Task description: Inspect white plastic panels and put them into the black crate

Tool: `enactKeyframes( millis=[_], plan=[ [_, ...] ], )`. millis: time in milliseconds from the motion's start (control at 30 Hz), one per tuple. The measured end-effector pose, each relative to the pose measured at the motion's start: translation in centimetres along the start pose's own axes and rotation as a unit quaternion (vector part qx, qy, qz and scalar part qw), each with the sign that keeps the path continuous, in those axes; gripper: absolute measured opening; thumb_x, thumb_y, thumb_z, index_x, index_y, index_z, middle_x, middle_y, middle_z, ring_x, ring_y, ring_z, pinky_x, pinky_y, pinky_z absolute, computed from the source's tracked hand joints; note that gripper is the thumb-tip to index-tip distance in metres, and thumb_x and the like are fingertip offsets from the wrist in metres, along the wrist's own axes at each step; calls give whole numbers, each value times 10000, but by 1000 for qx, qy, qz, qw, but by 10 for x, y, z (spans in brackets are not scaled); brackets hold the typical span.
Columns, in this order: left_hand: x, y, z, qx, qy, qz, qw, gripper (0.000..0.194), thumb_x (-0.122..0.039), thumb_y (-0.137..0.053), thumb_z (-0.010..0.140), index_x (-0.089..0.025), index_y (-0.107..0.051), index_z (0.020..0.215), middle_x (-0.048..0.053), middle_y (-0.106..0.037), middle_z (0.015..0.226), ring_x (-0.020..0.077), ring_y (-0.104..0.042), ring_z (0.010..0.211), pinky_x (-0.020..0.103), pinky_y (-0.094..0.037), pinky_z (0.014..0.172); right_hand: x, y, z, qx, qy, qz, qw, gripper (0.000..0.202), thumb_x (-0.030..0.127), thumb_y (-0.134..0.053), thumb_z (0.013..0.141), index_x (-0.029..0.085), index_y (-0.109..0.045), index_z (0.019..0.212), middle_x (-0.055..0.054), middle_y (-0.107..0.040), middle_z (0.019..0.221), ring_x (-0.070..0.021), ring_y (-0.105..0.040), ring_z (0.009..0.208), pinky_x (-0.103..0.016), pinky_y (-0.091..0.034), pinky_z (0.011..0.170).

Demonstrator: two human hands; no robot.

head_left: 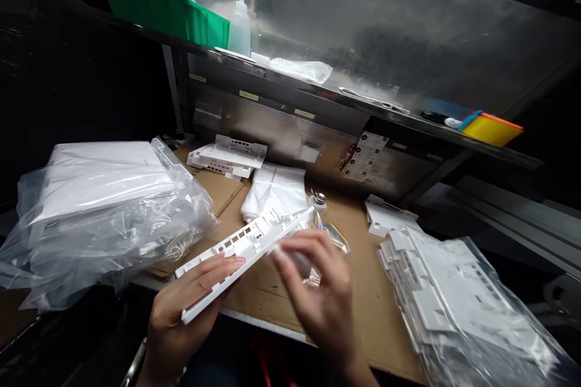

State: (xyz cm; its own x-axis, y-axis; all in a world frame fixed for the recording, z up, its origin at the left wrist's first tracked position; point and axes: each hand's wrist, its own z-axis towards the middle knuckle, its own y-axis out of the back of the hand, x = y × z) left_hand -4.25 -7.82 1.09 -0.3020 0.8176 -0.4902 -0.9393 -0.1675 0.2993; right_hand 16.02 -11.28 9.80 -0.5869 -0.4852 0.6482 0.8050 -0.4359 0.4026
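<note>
My left hand grips a long white plastic panel with rectangular cut-outs, tilted on edge over the cardboard-covered bench. My right hand is curled at the panel's right side, its fingertips pinching a small whitish piece against the panel's edge; that piece is blurred. A small clear bottle with a metal cap stands just behind the panel.
A large clear bag of white parts lies at the left, another bag of stacked white panels at the right. Loose white panels sit at the back. The shelf above carries a squeeze bottle, a green bin and a yellow box.
</note>
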Motion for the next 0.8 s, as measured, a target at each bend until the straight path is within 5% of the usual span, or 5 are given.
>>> enactKeyframes(
  millis=[333, 433, 600, 800],
  plan=[
    [-7, -11, -13, 40, -33, -15, 999, 563, 97, -621, 866, -201, -657, 1343, 51, -743, 1243, 193, -691, 1162, 319, -530, 1077, 7, -20, -35, -62, 6, -8, 998, 172, 104, -686, 897, 220, -729, 1017, -41, -664, 897, -168, -669, 799, -299, -565, 693],
    [-9, -12, -12, 48, -33, -27, 998, 586, 90, -592, 876, -220, -642, 1372, 42, -727, 1286, 201, -680, 1194, 322, -532, 1080, 4, -15, -35, -46, 18, 4, 999, 171, 104, -694, 888, 210, -730, 1017, -43, -672, 896, -164, -666, 786, -289, -567, 676],
    [-13, -12, -14, 18, -34, -22, 999, 562, 85, -644, 849, -238, -686, 1307, 12, -760, 1204, 204, -724, 1090, 334, -571, 1021, -18, 0, -22, -126, -18, -51, 990, 131, 102, -676, 916, 201, -735, 979, -44, -651, 907, -156, -654, 832, -275, -561, 720],
    [-8, -8, -11, 61, -60, -28, 996, 594, 83, -584, 869, -225, -645, 1373, 24, -731, 1287, 199, -693, 1175, 321, -538, 1086, 2, -12, -39, -57, 31, -11, 998, 183, 90, -700, 872, 194, -730, 1019, -52, -672, 885, -173, -659, 779, -294, -564, 679]
  ],
)
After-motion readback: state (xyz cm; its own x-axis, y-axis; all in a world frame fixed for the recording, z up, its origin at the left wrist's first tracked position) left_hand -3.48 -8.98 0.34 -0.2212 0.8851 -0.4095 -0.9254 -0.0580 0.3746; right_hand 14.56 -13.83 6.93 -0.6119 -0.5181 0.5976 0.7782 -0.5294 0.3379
